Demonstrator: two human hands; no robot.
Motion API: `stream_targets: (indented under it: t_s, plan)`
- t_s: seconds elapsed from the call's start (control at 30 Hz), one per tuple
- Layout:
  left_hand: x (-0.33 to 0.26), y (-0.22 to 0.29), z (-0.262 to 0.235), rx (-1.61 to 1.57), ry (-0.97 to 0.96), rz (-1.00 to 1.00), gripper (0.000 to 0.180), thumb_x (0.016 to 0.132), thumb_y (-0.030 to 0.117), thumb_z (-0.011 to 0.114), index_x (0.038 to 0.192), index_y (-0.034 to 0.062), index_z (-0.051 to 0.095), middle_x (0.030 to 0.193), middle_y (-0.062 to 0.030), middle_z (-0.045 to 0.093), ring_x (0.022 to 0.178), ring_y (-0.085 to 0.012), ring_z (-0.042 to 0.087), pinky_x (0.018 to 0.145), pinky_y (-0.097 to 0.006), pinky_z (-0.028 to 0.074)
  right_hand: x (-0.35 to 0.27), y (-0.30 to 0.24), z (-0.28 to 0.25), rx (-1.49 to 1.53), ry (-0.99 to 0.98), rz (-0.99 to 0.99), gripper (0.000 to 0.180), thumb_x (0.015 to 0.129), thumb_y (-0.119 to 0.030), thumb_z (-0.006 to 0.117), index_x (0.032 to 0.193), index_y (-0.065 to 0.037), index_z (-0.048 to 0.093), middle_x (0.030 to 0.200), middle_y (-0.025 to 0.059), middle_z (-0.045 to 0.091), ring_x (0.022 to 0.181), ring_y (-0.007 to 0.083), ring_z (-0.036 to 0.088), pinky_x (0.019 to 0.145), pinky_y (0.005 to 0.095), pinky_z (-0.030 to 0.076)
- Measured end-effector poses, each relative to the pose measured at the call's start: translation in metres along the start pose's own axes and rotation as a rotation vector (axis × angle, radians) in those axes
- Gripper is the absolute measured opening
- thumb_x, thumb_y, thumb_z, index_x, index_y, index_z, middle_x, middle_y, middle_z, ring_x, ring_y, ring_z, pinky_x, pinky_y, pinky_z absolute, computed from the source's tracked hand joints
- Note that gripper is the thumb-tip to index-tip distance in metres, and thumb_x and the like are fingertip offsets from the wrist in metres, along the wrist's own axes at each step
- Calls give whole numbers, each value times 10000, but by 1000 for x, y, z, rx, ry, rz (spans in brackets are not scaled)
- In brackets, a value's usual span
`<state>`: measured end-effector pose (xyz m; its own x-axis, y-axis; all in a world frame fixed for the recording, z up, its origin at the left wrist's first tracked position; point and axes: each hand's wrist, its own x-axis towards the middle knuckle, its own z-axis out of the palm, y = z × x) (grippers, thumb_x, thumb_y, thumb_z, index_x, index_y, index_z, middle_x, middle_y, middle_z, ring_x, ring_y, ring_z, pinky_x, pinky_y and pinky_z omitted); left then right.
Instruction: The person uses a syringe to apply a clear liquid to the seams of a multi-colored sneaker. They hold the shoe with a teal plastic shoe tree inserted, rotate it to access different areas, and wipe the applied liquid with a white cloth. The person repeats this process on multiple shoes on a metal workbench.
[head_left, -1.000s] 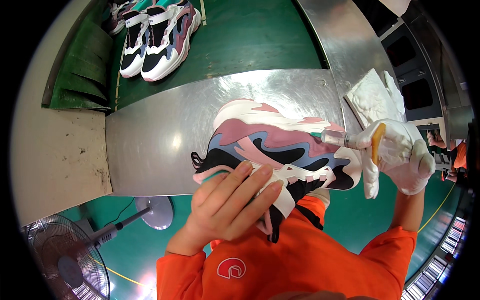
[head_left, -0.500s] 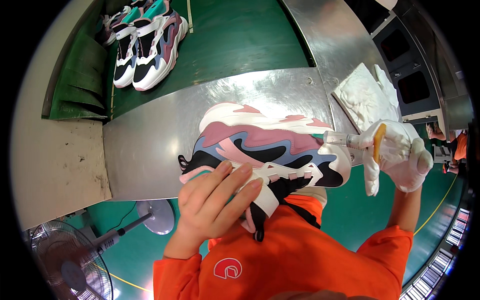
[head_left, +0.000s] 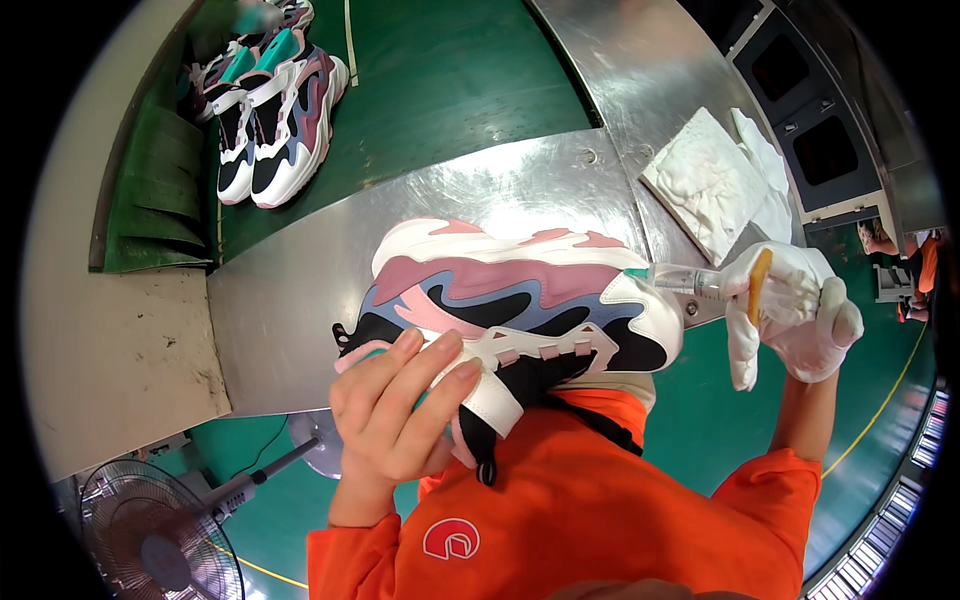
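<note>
A multicoloured sneaker (head_left: 505, 292), white, mauve, blue and black, lies on its side with its sole turned away from me and its toe to the right. My bare left hand (head_left: 400, 415) is closed round the collar and white strap at the heel end. In my white-gloved right hand (head_left: 800, 310) is a clear syringe (head_left: 690, 282) with a green tip and an orange-yellow flange. Its tip is at the toe end, by the seam between upper and sole; whether it touches is too fine to tell.
A steel ledge (head_left: 290, 330) runs under the shoe. Beyond it, finished sneakers (head_left: 285, 130) stand on a green belt (head_left: 450, 80) at the far left. A white cloth pad (head_left: 705, 180) lies at the right. A fan (head_left: 160, 540) stands at the lower left.
The sneaker and my left hand have moved a little to the left. The syringe's tip is now farther back over the toe edge, with more of its barrel showing. The surroundings have shifted slightly in view.
</note>
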<state>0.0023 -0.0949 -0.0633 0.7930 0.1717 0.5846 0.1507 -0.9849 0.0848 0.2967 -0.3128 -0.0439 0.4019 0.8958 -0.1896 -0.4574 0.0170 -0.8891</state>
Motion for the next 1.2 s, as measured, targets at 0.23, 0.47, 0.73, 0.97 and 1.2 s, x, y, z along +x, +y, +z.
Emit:
stream_targets:
  t_s: [0.23,0.47,0.73,0.97,1.2]
  plan:
    - [1,4,3,13,24,2,231,739,164,651,950,141,742,1053,-36,716,1000,-234,631,802,-321,459,3,-3,2,-61,-107,75,1103,534,-748,754,1048,197,509,847,247,614,481,307,590,389,380,514]
    - [-1,10,-1,35,-2,-21,243,726,176,694,963,134,730,1072,-37,710,1020,-237,623,819,-337,453,-4,12,-12,172,-137,43,1087,537,-599,822,1139,241,484,726,269,615,541,359,633,452,398,551]
    - [-11,25,8,150,-22,2,333,740,232,686,1055,122,694,1131,-43,688,1027,-243,615,839,-353,455,-19,25,-33,152,-105,1,1107,543,-637,814,1138,238,488,754,265,624,575,337,648,457,393,562]
    - [-24,51,20,295,-64,7,596,740,458,801,1128,38,631,1135,-127,660,1032,-313,606,916,-385,467,-29,61,-51,304,35,-195,1077,574,-627,790,1141,236,486,772,259,623,598,332,651,472,402,563]
    - [-26,56,24,338,-71,12,667,699,452,837,1157,20,619,1167,-144,646,1027,-331,587,889,-406,479,-37,98,-56,470,50,-304,1101,585,-693,737,1170,205,481,764,231,609,582,319,636,474,379,544]
